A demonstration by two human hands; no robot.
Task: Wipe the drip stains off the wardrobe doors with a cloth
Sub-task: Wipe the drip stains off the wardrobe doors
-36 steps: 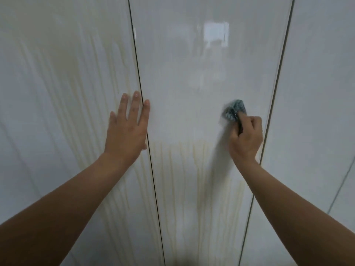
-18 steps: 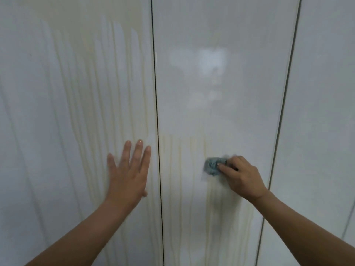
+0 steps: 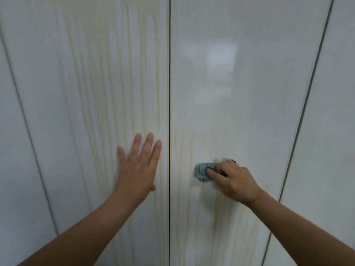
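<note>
Glossy white wardrobe doors fill the view. The left door point(image 3: 86, 93) carries long yellowish drip stains point(image 3: 115, 89) from top to bottom. On the middle door point(image 3: 240, 93) the upper part looks clean and yellowish streaks point(image 3: 192, 150) run down its lower part. My left hand point(image 3: 139, 166) lies flat and open on the left door, fingers spread, beside the dark gap. My right hand point(image 3: 234, 179) presses a small crumpled blue-grey cloth point(image 3: 202, 170) against the middle door, on the streaks.
A dark vertical gap point(image 3: 169, 93) separates the two doors. A further door point(image 3: 336, 131) stands at the right and another panel point(image 3: 11, 150) at the far left. A window reflection point(image 3: 221, 52) shines on the middle door.
My right hand with the cloth moved down and leftward across the middle door, onto the stained lower part. The view tilted up; my left hand stayed flat on the left door.
</note>
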